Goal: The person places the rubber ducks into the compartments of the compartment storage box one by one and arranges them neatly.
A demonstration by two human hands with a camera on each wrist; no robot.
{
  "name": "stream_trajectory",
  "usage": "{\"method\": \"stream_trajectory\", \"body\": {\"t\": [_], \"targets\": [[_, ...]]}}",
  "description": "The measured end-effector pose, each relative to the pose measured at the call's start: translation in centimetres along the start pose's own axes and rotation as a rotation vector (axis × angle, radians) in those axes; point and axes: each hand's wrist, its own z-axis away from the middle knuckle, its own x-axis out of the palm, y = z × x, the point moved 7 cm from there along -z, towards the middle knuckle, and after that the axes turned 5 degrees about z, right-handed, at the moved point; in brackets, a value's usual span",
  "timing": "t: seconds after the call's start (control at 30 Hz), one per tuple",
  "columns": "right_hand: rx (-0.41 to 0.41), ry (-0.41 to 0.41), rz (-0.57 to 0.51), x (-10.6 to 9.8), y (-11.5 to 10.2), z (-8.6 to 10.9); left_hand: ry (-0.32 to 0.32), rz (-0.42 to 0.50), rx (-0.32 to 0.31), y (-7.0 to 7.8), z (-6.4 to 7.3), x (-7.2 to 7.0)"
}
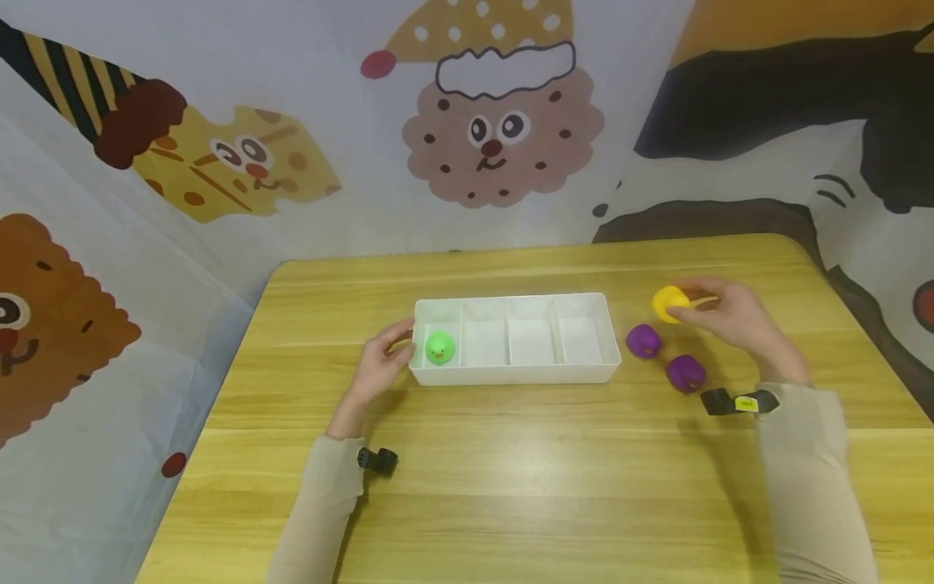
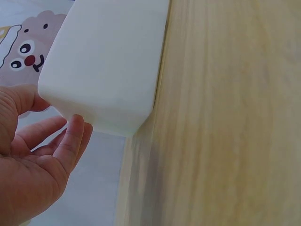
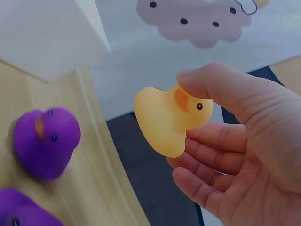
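A white divided tray (image 1: 511, 375) lies on the table with a green toy duck (image 1: 439, 347) in its leftmost compartment. My left hand (image 1: 383, 357) touches the tray's left end; in the left wrist view, its thumb and fingertips meet the white wall (image 2: 103, 56). To the right of the tray, my right hand (image 1: 730, 312) pinches a yellow toy duck (image 1: 670, 303) between thumb and fingers. The right wrist view shows the duck's orange beak and one eye, with the thumb over its head. Two purple toy ducks (image 1: 644, 341) (image 1: 686, 374) sit between the tray and the right hand.
The wooden table (image 1: 511, 503) has its far edge close behind the tray. A cloth backdrop (image 1: 350, 219) with cartoon figures hangs beyond it. Small black devices (image 1: 378, 461) (image 1: 737, 402) are worn at both wrists. The tray's other compartments hold nothing visible.
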Motion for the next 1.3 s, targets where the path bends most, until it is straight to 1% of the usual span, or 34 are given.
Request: {"method": "stream_trajectory", "body": {"t": [0.07,0.17,0.33,0.5,0.7,0.77,0.97,1.07,1.2,1.3], "targets": [[0.002,0.005,0.004,0.2,-0.5,0.0,-0.003,-0.002,0.0,-0.1,0.0,0.0],[-0.018,0.016,0.008,0.4,-1.3,-0.1,-0.007,0.0,0.001,0.0,0.0,0.0],[-0.081,0.035,-0.012,0.8,-2.5,-0.4,-0.011,0.0,0.0,0.0,0.0,0.0],[-0.15,0.028,-0.031,1.3,-3.6,-0.7,-0.01,-0.002,0.0,0.2,0.0,0.0],[-0.163,0.01,-0.036,2.0,-4.6,-1.0,-0.011,-0.002,0.007,0.1,0.0,0.0],[-0.17,0.009,-0.037,2.1,-5.0,-1.1,-0.009,0.001,0.015,-0.3,-0.1,-0.1],[-0.208,0.009,-0.034,2.3,-6.1,-1.4,0.003,0.012,0.027,-2.7,-0.5,-0.6],[-0.211,0.007,-0.025,2.4,-6.5,-1.6,0.007,0.004,0.032,-3.0,-0.6,-0.6],[-0.201,0.003,-0.014,2.4,-7.0,-1.8,0.004,0.007,0.038,-2.8,-0.6,-0.6],[-0.202,0.002,-0.013,2.3,-7.5,-1.9,0.0,0.004,0.045,-1.7,-0.4,-0.4]]}}
